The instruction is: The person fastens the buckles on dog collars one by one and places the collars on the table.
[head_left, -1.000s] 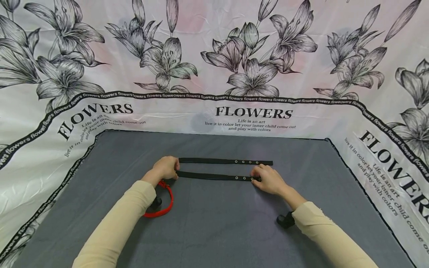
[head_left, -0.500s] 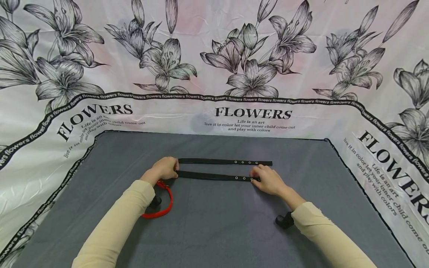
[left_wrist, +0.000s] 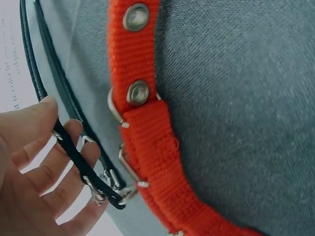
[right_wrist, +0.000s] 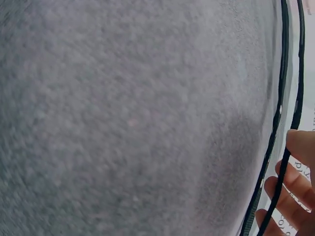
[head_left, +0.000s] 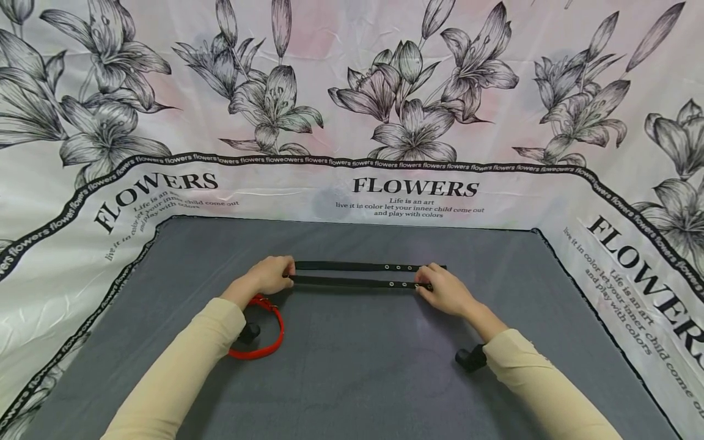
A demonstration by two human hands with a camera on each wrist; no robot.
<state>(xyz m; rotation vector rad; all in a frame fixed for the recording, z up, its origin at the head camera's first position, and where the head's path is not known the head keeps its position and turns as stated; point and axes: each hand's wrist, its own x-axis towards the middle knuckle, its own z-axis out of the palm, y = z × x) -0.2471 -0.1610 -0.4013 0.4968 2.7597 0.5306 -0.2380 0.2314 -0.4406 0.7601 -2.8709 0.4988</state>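
Two black eyelet collars stretch side by side across the grey cloth in the head view. My left hand [head_left: 269, 275] pinches the buckle end of the nearer black collar [head_left: 352, 282], and my right hand [head_left: 444, 290] pinches its eyelet end, so it is pulled straight. In the left wrist view the thumb presses this black collar [left_wrist: 74, 155] against the fingers, its metal buckle and ring hanging by the fingertips. The farther black collar [head_left: 341, 266] lies behind, its ends partly hidden by my hands. The right wrist view shows the held collar [right_wrist: 300, 54] between thumb and fingers.
A red collar [head_left: 283, 330] lies looped on the grey cloth [head_left: 352, 366] beside my left wrist; its eyelets and buckle show large in the left wrist view. A white flower-printed sheet [head_left: 308, 183] borders the cloth at the back and sides.
The nearer black collar has come up toward the farther one and is straighter. My right hand has shifted slightly away and right; the left hand has barely moved, and more of the red collar shows.
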